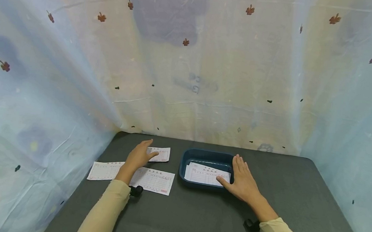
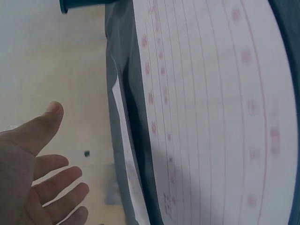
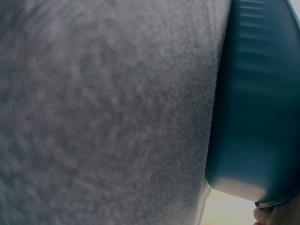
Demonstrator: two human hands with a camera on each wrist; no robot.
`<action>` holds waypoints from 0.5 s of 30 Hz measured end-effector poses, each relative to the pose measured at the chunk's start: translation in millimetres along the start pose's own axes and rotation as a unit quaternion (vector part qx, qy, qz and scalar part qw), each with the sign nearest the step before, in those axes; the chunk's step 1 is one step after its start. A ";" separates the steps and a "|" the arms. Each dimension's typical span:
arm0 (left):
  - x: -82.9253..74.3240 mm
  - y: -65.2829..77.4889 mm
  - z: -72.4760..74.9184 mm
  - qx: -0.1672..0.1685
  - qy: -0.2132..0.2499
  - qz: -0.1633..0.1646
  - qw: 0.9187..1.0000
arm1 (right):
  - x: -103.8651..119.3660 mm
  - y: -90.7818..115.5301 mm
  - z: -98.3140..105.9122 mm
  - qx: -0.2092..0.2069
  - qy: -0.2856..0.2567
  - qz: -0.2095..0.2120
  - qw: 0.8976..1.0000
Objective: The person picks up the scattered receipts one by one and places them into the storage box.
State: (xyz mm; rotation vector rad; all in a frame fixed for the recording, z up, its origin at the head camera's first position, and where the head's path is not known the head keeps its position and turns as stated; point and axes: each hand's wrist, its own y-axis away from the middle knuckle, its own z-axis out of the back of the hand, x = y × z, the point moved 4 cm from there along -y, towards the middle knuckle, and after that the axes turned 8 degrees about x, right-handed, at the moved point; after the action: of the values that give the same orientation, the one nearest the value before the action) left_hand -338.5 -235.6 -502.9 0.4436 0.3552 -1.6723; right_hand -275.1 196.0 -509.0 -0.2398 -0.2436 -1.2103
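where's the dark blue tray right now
In the head view, the dark blue tray sits on the grey table, just right of the loose slips, with the right hand at its right rim.

- A pale, thin hanging sheet (image 1: 226, 79) forms the backdrop, creased, in washed cream and yellow with a large purple patch (image 1: 167, 11).
- Bluish side drapes (image 1: 356, 128) flank it left and right.
- Small brown leaf motifs (image 1: 250, 10) dot the fabric.
- Dark grey tabletop (image 1: 196, 221), fabric-textured, rounded at the far right corner.
- Soft, diffuse light.
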 end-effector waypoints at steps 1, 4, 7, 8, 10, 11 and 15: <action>2.9 -0.4 0.6 0.001 -0.002 0.005 1.000 | 0.0 0.0 -0.3 0.001 0.000 0.000 1.000; 10.6 -1.1 2.5 0.006 0.000 0.019 1.000 | -1.1 -0.4 -1.6 0.004 0.003 -0.002 1.000; 16.1 -1.5 4.2 0.009 -0.006 0.030 1.000 | -2.0 -0.7 -1.9 0.005 0.006 -0.003 1.000; 18.0 -1.5 4.5 0.011 -0.008 0.036 0.999 | -2.0 -0.7 -1.8 0.005 0.007 -0.003 1.000; 20.8 -1.3 5.4 0.011 -0.015 0.046 0.999 | -1.9 -0.7 -1.7 0.006 0.008 -0.003 1.000; 22.2 -1.1 5.9 0.011 -0.018 0.052 0.998 | -1.8 -0.8 -1.5 0.006 0.008 -0.002 1.000; 28.6 -1.0 7.0 0.014 -0.025 0.072 0.997 | -0.8 -1.2 -0.9 0.006 0.011 -0.002 1.000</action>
State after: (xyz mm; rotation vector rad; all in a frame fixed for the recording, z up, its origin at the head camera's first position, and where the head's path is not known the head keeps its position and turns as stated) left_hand -343.5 -263.6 -510.5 0.4365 0.2563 -1.5459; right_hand -276.5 196.0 -510.0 -0.2145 -0.2324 -1.2149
